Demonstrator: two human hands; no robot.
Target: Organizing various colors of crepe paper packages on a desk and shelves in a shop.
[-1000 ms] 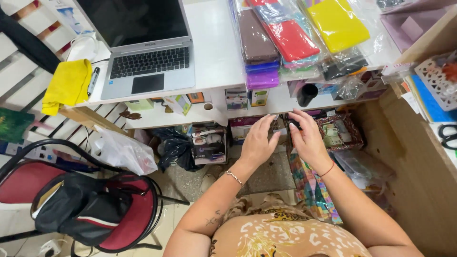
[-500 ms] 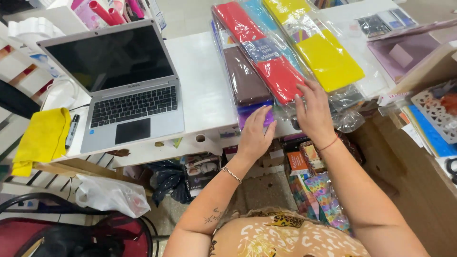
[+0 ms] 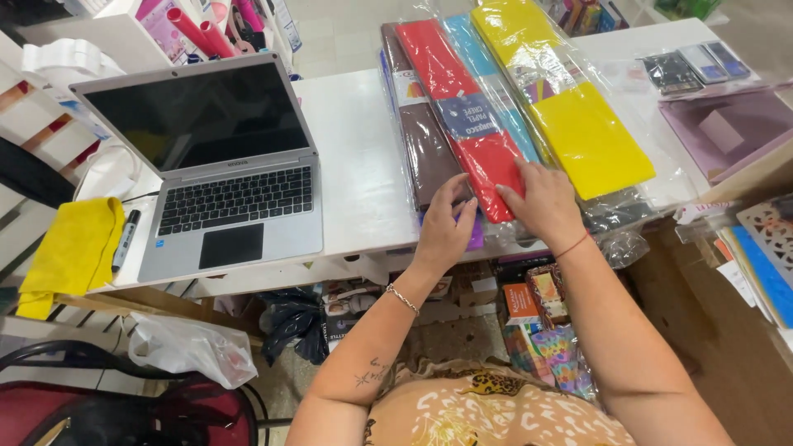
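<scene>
Head view: both hands on the stack of plastic-wrapped crepe paper packs at centre frame, on the white table [image 3: 355,165]. Left hand [image 3: 444,231] lies flat, fingers loosely spread, on the near end of the brown pack [image 3: 421,140], fingertips touching its edge. Right hand [image 3: 541,202] lies palm down, fingers together, on the near end of the red pack [image 3: 462,116]. Blue pack [image 3: 496,91] and yellow pack [image 3: 570,116] lie right of it. Open laptop [image 3: 223,182] sits at left, yellow cloth [image 3: 70,252] far left.
</scene>
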